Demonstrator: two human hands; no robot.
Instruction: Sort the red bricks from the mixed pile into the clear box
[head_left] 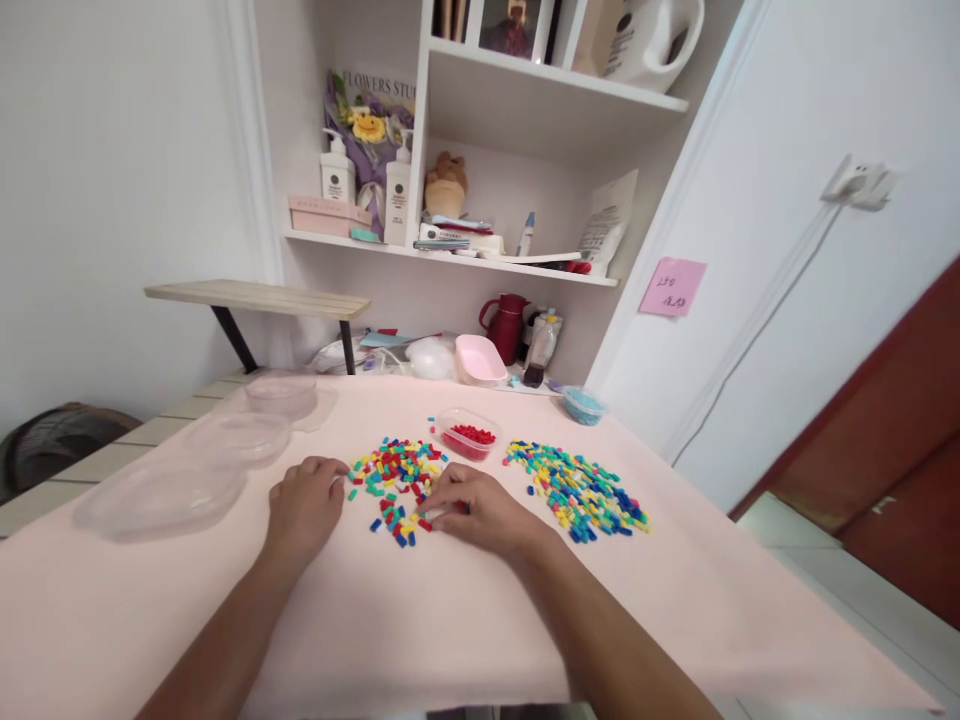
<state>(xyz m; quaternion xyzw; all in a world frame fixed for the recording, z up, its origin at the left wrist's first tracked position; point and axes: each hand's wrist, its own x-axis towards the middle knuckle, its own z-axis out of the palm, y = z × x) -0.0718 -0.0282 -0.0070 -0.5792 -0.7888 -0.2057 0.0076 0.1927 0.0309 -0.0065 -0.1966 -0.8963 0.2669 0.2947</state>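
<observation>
A loose pile of small pill-shaped plastic pieces [397, 462] in mixed colours lies between my hands. My left hand [306, 502] rests at the pile's left edge, fingers loosely bent and slightly apart, holding nothing I can see. Reaching into the near right side of the pile is my right hand [472, 502], its thumb and fingertips drawn together at a small red plastic piece [425, 524]. Just behind that hand stands a clear plastic tub [444, 425] containing red pieces [472, 435]. To the right spreads a second mixed-colour pile [581, 490].
Clear empty-looking containers [161, 495] line the table's left side. A tub of light-blue pieces [583, 404] sits at the back right. At the rear are a pink bowl [480, 358], a red jug [507, 328] and a bottle [541, 350]. A small wooden stand [259, 297] rises back left.
</observation>
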